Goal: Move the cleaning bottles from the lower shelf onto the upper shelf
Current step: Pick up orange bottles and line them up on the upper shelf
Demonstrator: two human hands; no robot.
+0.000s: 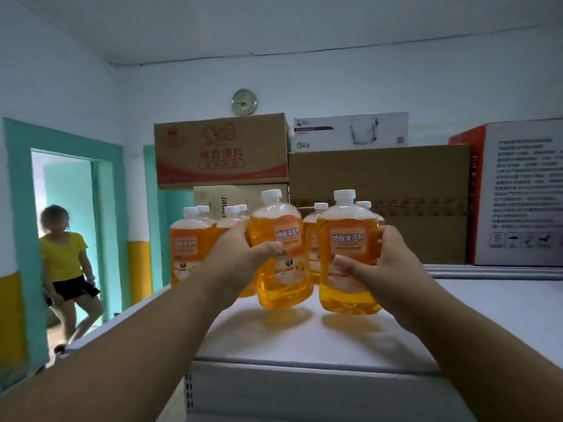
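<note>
Both hands, left hand and right hand, grip 2 orange bottles above upper shelf.

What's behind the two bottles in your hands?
More orange bottles standing on the shelf top, with cardboard boxes beyond; the held bottles cover how many stand directly behind.

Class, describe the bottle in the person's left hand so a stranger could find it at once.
Start at the white upper shelf. Two orange bottles are held above it. The left hand grips the tilted bottle, leaning left, unlike the upright bottle beside it.
</note>
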